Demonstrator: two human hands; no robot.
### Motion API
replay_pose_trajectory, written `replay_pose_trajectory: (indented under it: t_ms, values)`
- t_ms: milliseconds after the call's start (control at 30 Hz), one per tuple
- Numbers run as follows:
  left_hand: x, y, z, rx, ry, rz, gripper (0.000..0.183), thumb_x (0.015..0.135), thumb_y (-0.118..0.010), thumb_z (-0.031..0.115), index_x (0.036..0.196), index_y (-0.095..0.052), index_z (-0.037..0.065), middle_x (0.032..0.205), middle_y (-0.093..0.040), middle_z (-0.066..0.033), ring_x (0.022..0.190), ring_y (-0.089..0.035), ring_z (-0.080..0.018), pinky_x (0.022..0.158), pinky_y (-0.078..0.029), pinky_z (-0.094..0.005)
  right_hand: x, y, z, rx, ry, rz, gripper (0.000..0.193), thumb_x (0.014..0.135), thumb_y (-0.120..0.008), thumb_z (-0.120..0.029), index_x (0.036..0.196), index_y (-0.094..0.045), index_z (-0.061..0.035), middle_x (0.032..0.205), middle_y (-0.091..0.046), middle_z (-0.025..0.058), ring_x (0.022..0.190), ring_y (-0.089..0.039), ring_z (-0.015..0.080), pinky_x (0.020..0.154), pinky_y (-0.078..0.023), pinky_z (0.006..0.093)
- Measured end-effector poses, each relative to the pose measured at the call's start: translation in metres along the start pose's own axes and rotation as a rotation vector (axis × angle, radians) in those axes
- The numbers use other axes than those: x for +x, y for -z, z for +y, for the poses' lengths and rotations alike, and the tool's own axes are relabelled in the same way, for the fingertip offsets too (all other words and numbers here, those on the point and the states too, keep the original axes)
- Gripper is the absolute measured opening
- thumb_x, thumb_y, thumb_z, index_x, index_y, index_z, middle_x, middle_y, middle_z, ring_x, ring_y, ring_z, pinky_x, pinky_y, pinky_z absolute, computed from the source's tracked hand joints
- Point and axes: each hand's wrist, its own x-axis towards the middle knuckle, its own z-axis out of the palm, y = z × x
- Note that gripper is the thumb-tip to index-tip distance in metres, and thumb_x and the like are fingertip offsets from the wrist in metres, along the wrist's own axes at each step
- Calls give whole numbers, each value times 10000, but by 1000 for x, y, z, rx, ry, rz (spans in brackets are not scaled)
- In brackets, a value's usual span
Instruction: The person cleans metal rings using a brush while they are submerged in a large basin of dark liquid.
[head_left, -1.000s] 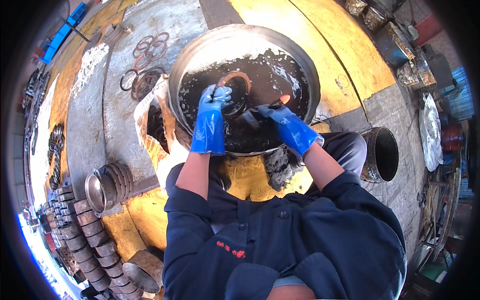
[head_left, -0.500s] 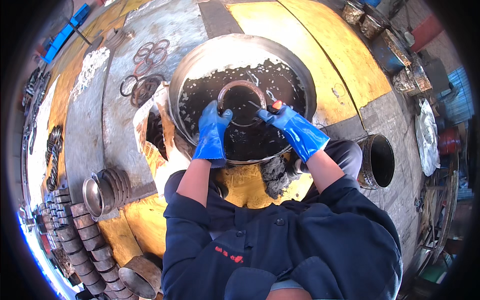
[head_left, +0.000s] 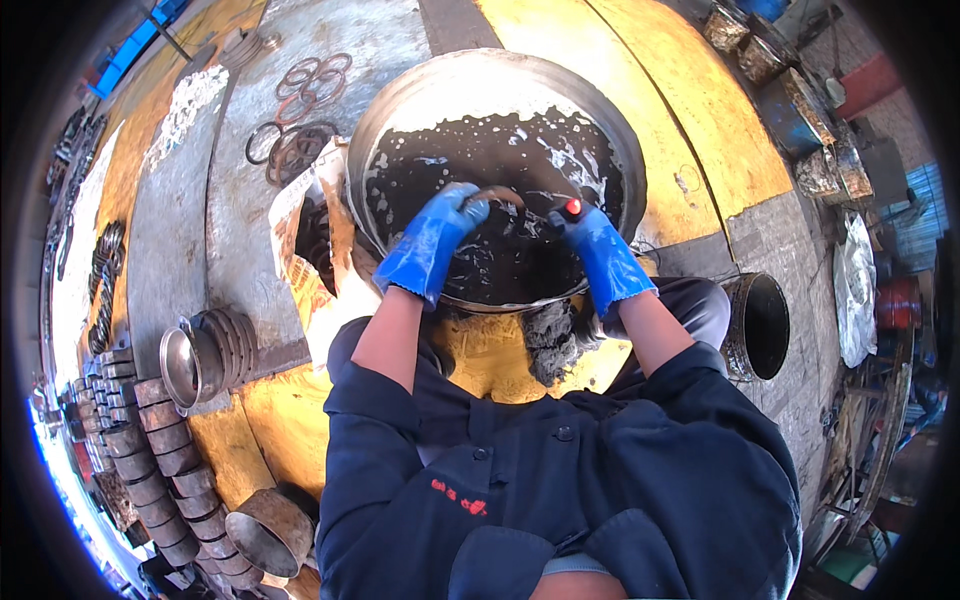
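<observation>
Between my legs and the far floor sits a wide round metal basin, partly filled with dark liquid with pale foam and bubbles. My left hand, in a blue rubber glove, grips a brownish ring at its left side. Only the upper arc of the ring shows; the rest is under the liquid or hidden. My right hand, gloved the same, is closed round a small tool with a red handle end. The tool's working end cannot be made out here. Both hands are over the basin.
Left of the basin stands a torn paper sack with dark rings inside; loose rings lie beyond it. A black clump lies before the basin. At right is an open dark can. Stacked metal cylinders stand at lower left.
The ring has sunk or tilted, so less of it shows. My left hand has shifted right and up; my right hand has moved slightly right. The liquid is more stirred.
</observation>
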Motion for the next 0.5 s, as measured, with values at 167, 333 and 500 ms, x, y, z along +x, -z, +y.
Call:
replay_pose_trajectory:
  t_ms: [167, 333, 500]
  values:
    - [-9, 7, 10, -676, 323, 192, 151, 907, -639, 191, 995, -675, 73, 758, -629, 32, 637, -484, -47, 599, -403, -203, -33, 2, -49, 223, 285, 28, 178, 885, -663, -181, 987, -709, -41, 941, -724, 106, 877, -683, 175, 817, -532, 315]
    - [-10, 14, 13, -541, 316, 174, 159, 917, -641, 213, 995, -674, 78, 797, -643, 25, 662, -506, -56, 624, -423, -214, -36, -10, -98, -195, 745, 338, 203, 845, -683, -197, 1044, -708, -166, 1082, -696, 94, 984, -668, 288, 871, -539, 373]
    - [-1, 9, 27, -592, 258, 179, 186, 924, -637, 217, 1010, -669, 56, 842, -658, 5, 707, -545, -70, 649, -444, -218, -3, -33, -47, -68, 389, 209, 223, 848, -687, -254, 1030, -711, -128, 998, -717, 98, 895, -698, 223, 812, -549, 337]
